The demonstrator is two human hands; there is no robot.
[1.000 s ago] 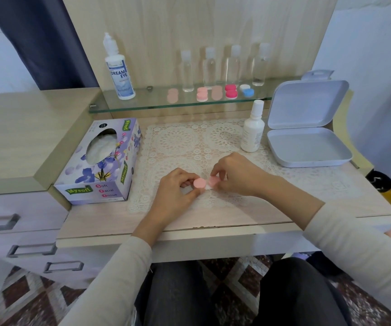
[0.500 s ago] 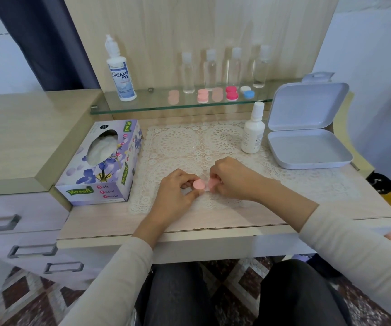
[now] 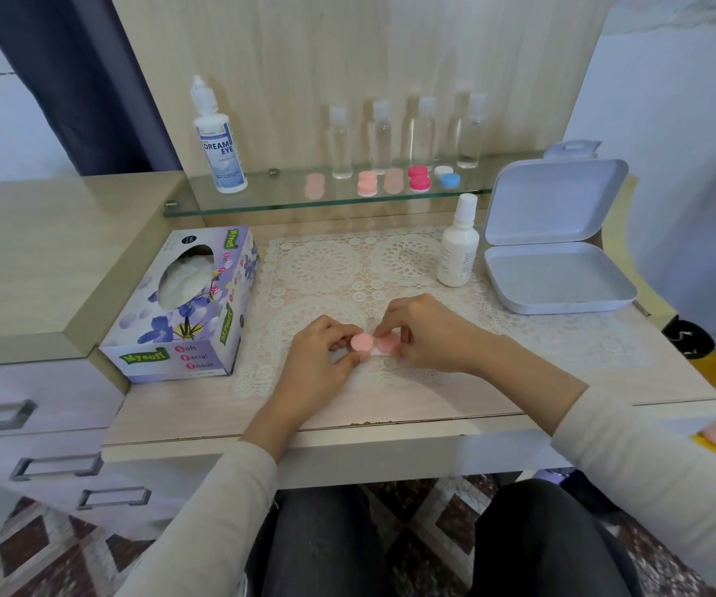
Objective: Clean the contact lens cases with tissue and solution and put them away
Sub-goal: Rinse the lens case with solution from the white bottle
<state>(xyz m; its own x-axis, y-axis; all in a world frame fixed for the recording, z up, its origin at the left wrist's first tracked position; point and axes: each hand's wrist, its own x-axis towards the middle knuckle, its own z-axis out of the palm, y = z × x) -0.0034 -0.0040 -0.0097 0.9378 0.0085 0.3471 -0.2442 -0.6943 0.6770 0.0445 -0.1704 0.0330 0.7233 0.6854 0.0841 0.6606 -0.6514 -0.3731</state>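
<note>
Underneath it all, a pale wooden desk, with a lace mat spread across its middle. At the mat's left edge, a flowered tissue box, white tissue showing in its opening. At the right, a pale storage box with its lid standing open. Behind, along the back panel, a glass shelf carrying a tall solution bottle at its left end, 4 clear bottles in a row and, in front of those, 5 round lens cases in pale pink, brighter pink and blue with white. On the mat's back right corner, just beside the storage box, a small white bottle, upright. Over the front of the mat, both hands close together. Left hand curled, thumb and fingertips pinching the left cap of a pink lens case; right hand likewise curled, fingertips pinching the right cap. Case held level between the 2 hands, low over the mat; touching it or not, impossible to tell.
</note>
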